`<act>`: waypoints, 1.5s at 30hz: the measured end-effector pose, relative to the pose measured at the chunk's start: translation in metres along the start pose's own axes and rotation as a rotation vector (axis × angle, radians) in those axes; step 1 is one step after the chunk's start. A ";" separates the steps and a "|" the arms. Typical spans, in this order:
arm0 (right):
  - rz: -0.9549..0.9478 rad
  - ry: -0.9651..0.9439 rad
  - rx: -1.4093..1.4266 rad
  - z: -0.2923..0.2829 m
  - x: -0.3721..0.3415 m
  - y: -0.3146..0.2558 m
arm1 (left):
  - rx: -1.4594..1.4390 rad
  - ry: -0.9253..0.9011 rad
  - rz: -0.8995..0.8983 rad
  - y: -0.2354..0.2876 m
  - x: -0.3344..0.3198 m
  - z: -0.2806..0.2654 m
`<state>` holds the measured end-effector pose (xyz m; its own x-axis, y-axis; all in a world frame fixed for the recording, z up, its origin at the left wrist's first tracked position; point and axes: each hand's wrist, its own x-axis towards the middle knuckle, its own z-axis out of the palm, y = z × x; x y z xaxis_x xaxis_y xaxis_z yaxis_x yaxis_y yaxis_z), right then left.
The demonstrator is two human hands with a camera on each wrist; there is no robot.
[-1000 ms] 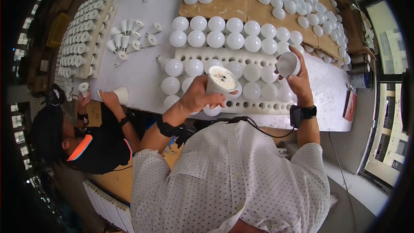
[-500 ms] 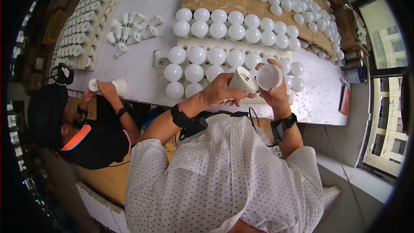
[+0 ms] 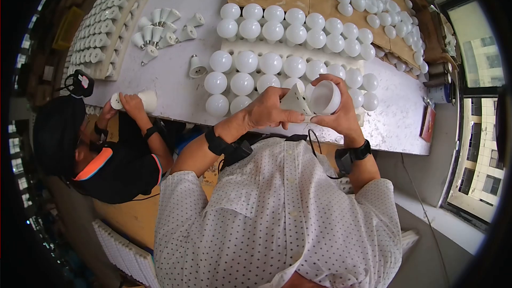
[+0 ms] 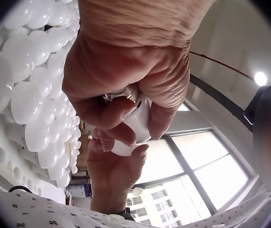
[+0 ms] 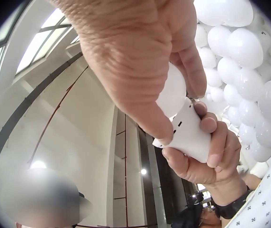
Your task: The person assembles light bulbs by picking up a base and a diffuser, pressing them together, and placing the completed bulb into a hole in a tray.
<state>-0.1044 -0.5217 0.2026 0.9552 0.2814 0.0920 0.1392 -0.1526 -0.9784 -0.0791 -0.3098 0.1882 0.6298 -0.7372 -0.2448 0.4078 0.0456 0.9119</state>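
Many bulbs stand in holed foam; right hand grips dome.

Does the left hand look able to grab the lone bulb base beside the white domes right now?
Probably not: the left hand is holding another base. Nothing seems to cover the lone base, though.

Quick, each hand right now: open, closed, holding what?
Left hand: closed, holding a white bulb base.
Right hand: closed, holding a white dome cover.
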 end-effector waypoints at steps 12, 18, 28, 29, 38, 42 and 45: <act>-0.085 -0.196 -0.526 0.015 -0.005 -0.006 | 0.308 0.008 -0.091 -0.003 -0.002 -0.003; -0.101 -0.238 -0.548 0.018 -0.002 -0.005 | 0.341 0.008 -0.111 0.000 -0.005 -0.005; -0.373 -0.192 -0.390 0.031 0.006 -0.002 | 0.413 -0.023 -0.058 -0.008 -0.002 -0.010; -0.372 -0.192 -0.390 0.030 0.006 0.002 | 0.424 -0.027 0.026 -0.015 -0.001 -0.012; -0.336 -0.153 -0.195 0.029 -0.004 0.017 | 0.385 -0.111 -0.092 0.013 0.003 0.000; -0.327 -0.100 -0.200 0.030 -0.009 0.014 | 0.394 -0.145 -0.094 0.009 0.009 0.000; -0.323 -0.063 -0.221 0.031 -0.012 0.011 | 0.518 -0.176 0.027 -0.005 0.015 -0.005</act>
<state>-0.1224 -0.4969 0.1854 0.8360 0.4047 0.3705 0.4894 -0.2449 -0.8369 -0.0683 -0.3177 0.1778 0.4972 -0.8440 -0.2012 -0.0141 -0.2397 0.9708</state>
